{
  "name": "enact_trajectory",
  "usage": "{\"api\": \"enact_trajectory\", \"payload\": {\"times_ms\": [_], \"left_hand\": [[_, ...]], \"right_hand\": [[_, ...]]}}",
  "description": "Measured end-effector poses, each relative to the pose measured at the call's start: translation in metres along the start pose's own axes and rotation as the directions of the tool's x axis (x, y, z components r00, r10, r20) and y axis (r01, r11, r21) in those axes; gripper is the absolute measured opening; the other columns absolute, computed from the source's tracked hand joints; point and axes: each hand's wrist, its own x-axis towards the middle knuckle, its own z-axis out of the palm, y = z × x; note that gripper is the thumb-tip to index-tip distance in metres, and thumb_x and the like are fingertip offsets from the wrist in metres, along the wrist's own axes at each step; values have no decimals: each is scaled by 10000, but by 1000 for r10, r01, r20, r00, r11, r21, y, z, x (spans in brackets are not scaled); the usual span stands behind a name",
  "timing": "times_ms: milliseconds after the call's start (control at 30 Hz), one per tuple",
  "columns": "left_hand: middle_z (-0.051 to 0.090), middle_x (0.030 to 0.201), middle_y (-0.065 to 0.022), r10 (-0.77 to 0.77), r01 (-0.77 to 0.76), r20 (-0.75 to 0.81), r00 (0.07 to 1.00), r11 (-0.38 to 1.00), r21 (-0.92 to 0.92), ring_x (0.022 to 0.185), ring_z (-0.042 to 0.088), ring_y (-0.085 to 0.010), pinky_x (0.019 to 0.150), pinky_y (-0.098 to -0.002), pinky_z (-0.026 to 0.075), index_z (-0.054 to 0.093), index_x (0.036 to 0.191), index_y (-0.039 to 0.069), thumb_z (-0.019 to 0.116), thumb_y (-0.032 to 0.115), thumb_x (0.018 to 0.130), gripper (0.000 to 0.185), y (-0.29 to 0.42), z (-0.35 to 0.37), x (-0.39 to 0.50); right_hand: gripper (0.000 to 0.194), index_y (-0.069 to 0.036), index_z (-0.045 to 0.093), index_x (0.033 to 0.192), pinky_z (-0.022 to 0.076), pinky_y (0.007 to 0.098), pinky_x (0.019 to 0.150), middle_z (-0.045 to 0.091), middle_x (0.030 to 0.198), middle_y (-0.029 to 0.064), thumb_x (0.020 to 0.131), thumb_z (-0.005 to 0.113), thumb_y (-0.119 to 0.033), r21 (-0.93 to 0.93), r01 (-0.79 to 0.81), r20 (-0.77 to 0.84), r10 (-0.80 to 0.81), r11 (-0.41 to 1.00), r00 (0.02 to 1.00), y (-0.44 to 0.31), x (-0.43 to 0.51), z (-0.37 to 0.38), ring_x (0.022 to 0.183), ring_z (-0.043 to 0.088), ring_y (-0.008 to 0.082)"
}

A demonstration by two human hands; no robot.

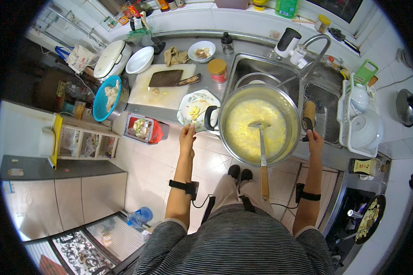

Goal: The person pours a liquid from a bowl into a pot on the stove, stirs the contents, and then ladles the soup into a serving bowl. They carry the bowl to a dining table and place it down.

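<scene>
My left hand (187,135) pinches the near rim of a patterned white plate (201,99), which bears some yellow food and juts past the counter's front edge. Just right of the plate is a large steel pot (293,144) with black side handles, overlapping the front of the sink in view. My right hand (315,139) is closed on the pot's right handle (308,128). Inside the pot is a pale liquid with yellow egg-like shreds (242,117). A metal spatula with a wooden handle (264,182) rests in it and leans over the near rim.
A cleaver (167,78) lies on a white cutting board (141,92). Behind are a red jar (217,71) and a white bowl (202,51). The double sink (241,65) adjoins a dish rack (344,113). A pan of food (368,220) sits on the stove at right.
</scene>
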Motion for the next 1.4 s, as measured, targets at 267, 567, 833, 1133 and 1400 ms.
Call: {"api": "enact_trajectory", "payload": {"times_ms": [267,567,833,1133,1400], "left_hand": [[564,1065,-54,-255,236,-143,956,962,-140,952,531,-182,783,-351,481,513,1183,111,634,227,879,347,-63,-21,80],[610,872,-83,-305,308,45,951,936,-171,706,610,-168,611,-271,558,528,962,34,577,102,910,99,-64,-32,106],[628,907,-20,-310,333,154,938,930,-158,720,606,-135,575,-260,550,568,1080,76,621,52,883,205,-59,-43,111],[653,983,-13,-254,294,172,952,916,-273,802,632,-105,673,-241,572,608,1105,102,570,57,920,194,-19,-104,96],[642,1035,6,-156,131,-26,987,900,-415,888,614,-111,721,-281,568,581,1144,138,583,77,918,234,36,-170,150]], "right_hand": [[513,-37,576,1251,427,274,714,598,971,37,963,514,-457,-30,-210,-137,204,977,969,-11,-26,17,809,519,115],[686,-25,366,1433,260,426,1105,379,1453,208,975,368,-537,-158,-184,-287,133,970,949,12,-78,34,1349,354,334],[680,-49,399,1423,248,444,1110,358,1474,180,967,366,-553,-91,-268,-294,232,959,927,-54,-128,26,1374,313,309],[592,-72,436,1407,237,411,1118,406,1455,140,990,381,-488,-45,-189,-339,163,981,926,-99,-134,14,1375,318,271],[408,-41,531,1310,246,434,1108,413,1428,153,970,504,-265,-418,370,-57,-430,830,901,-287,-201,106,1338,352,311]]}}
